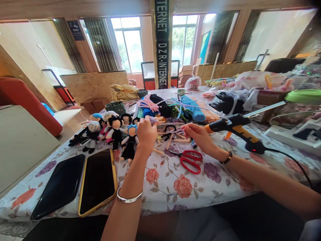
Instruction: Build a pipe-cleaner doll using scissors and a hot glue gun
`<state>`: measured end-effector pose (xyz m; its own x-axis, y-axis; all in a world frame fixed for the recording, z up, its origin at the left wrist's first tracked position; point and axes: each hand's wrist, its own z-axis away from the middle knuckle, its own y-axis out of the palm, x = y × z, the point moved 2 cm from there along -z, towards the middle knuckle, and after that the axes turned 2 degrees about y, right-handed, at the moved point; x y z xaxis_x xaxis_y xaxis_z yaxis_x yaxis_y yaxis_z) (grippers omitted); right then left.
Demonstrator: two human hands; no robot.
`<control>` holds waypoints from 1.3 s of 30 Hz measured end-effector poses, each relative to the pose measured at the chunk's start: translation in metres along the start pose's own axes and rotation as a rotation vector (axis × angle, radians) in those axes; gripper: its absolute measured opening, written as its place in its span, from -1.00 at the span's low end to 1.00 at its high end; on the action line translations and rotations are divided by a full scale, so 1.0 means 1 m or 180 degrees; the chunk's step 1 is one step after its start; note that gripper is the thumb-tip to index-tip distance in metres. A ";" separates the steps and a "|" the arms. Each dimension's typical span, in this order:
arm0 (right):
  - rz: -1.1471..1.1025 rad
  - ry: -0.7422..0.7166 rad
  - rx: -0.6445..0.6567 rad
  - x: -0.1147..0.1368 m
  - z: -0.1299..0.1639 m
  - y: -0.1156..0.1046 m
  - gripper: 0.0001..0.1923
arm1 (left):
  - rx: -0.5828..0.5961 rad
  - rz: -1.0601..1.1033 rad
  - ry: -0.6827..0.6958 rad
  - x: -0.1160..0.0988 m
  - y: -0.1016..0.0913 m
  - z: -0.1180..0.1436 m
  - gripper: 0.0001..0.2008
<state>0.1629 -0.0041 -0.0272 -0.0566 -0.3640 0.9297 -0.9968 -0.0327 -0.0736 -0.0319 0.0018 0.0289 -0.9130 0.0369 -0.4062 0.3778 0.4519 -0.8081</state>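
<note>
- Left hand [147,131]: fingers curled in, seemingly round a lilac piece [152,119] — knuckles hide most of it from here.
- Right hand [198,135]: thumb and fingertips pinched together on a thin lilac strand [179,131], which sits in the gap between the hands.
- Below that gap: wooden sticks [182,140], then red-handled scissors [192,161] nearer the person.
- Just beside left grip, on its left: crocheted dolls [115,134].
- Right of right grip: glue gun [232,129], red light on.
- Beyond both grips: bundled fuzzy stems [192,108].
</note>
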 end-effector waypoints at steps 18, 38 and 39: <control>0.0580 -0.0104 0.0388 0.009 0.005 0.003 -0.61 | -0.1615 0.0803 0.0478 -0.005 -0.008 0.002 -0.75; 0.2125 -0.0410 0.1499 0.026 0.011 0.002 -0.80 | -0.1948 0.2236 0.0524 -0.009 -0.011 0.008 -0.71; 0.2303 -0.0505 0.1686 0.031 0.014 0.003 -0.81 | -0.1849 0.2452 0.0388 -0.009 -0.009 0.006 -0.70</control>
<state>0.1592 -0.0283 -0.0038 -0.6106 -0.5845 0.5344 -0.5620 -0.1556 -0.8124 -0.0264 -0.0081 0.0370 -0.4693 0.5841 -0.6623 0.7737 0.6335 0.0104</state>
